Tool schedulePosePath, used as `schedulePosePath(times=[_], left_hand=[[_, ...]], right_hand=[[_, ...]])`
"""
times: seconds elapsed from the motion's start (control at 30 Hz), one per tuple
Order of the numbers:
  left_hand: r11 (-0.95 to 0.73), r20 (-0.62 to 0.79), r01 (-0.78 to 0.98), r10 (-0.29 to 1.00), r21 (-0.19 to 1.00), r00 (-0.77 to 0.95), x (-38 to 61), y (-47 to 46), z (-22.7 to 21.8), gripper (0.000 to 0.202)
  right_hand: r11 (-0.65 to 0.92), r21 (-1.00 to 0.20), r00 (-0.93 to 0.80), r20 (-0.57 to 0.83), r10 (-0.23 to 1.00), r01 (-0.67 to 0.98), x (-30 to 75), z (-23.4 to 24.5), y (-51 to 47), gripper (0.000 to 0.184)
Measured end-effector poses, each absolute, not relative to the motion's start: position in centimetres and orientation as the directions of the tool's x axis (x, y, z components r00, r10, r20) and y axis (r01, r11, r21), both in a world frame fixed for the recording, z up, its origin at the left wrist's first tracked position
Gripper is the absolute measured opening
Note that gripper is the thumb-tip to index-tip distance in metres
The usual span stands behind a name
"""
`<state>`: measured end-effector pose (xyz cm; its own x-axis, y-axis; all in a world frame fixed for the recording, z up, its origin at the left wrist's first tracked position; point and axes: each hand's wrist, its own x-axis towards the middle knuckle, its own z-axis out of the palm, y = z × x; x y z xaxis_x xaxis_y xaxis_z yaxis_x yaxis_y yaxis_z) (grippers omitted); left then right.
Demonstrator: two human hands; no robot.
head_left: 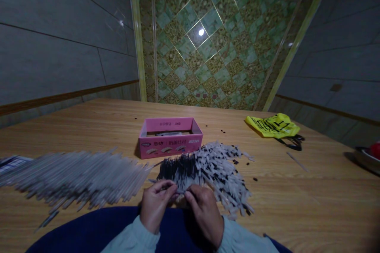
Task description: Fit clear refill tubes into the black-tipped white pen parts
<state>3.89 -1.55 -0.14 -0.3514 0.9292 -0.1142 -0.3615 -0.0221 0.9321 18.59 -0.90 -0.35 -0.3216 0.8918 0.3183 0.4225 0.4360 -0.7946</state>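
My left hand (156, 201) and my right hand (204, 209) meet at the near table edge, fingertips pinched together. Between them is a thin, pen-like stick (180, 191); its grey end shows left of my left fingers. Fingers hide most of it, so its exact kind is unclear. Just beyond the hands lies a bunch of dark, thin rods (175, 167). To their right spreads a heap of small translucent and black pieces (222, 174), like pen caps. Left of my hands is a wide pile of clear, slender tubes (86, 178), like pen barrels.
A pink open box (170, 144) with a few pen-like sticks inside stands behind the piles. A yellow bag (273, 125) with black straps lies at the right rear. One loose tube (297, 161) and several black bits rest on the wooden table (297, 193). A bowl (366, 162) shows far right.
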Motion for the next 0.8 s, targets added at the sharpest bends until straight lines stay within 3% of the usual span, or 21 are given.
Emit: schedulePosePath(times=[0.1,0.17,0.23,0.33,0.4,0.5,0.57,0.63,0.73,0.8], left_hand=[[-0.041,-0.084,-0.351,0.938,0.935,-0.335,4.0,-1.6,-0.2,0.027],[-0.051,-0.072,-0.344,0.939,0.938,-0.336,3.9,-1.6,-0.2,0.027],[-0.042,-0.086,-0.347,0.934,0.937,-0.347,3.9,-1.7,-0.2,0.028],[-0.013,-0.126,-0.362,0.925,0.932,-0.359,3.8,-1.6,-0.2,0.03],[-0.019,-0.116,-0.357,0.928,0.934,-0.354,3.7,-1.6,-0.3,0.028],[-0.047,-0.065,-0.33,0.945,0.943,-0.32,3.7,-1.6,-0.3,0.025],[-0.063,-0.037,-0.314,0.953,0.947,-0.302,3.7,-1.6,-0.3,0.023],[-0.067,-0.031,-0.305,0.952,0.95,-0.305,3.7,-1.6,-0.2,0.023],[-0.047,-0.063,-0.317,0.943,0.947,-0.328,3.6,-1.6,0.0,0.026],[-0.028,-0.09,-0.331,0.938,0.943,-0.336,3.6,-1.6,0.0,0.029]], right_hand=[[0.11,-0.968,-0.411,0.009,0.912,0.224,18.1,-1.2,-0.4,0.053],[0.019,-0.984,-0.455,-0.064,0.888,0.175,18.1,-1.1,-0.4,0.057],[0.184,-0.953,-0.399,0.076,0.914,0.241,18.3,-0.6,-0.6,0.051],[0.467,-0.785,-0.298,0.368,0.88,0.407,18.7,0.2,-1.2,0.033],[0.477,-0.776,-0.291,0.384,0.876,0.412,18.7,0.0,-1.2,0.034],[0.191,-0.965,-0.416,0.101,0.904,0.181,18.4,-1.2,-0.5,0.05],[-0.07,-0.997,-0.566,-0.071,0.821,0.024,18.2,-1.8,0.0,0.055],[-0.151,-0.988,-0.626,-0.112,0.771,-0.01,18.2,-1.7,0.2,0.057],[0.146,-0.975,-0.449,0.056,0.892,0.169,18.6,-0.4,-0.4,0.046],[0.389,-0.847,-0.326,0.275,0.904,0.364,18.9,0.4,-1.0,0.033]])
